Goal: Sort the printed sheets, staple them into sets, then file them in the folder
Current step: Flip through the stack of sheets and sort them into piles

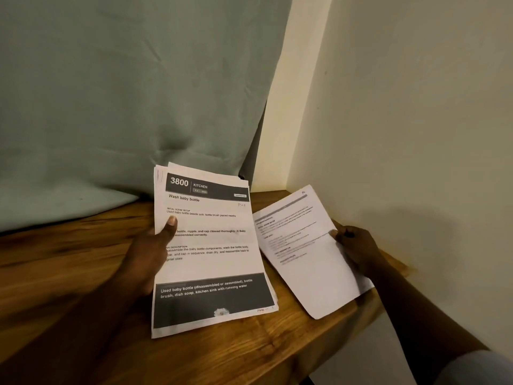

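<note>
my left hand (pixel 147 254) grips the stack of printed sheets (pixel 211 245) by its left edge — thumb (pixel 170 225) curled over the top page, the other fingers hidden underneath. the top page reads "3800 kitchen" and "wash baby bottle", with a dark band across its lower part; the edges of the sheets below fan out a little at the top. the stack sits tilted over the wooden table (pixel 69 259), its lower edge near the surface, though i cannot tell if it touches. my right hand (pixel 358 245) pinches a single sheet (pixel 305 259) at its right edge, fingers curled round it, just beside the stack and apart from it — its print is too blurred to read. a pale green cloth (pixel 125 93) hangs behind the table, and a cream wall (pixel 416 107) stands on the right
</note>
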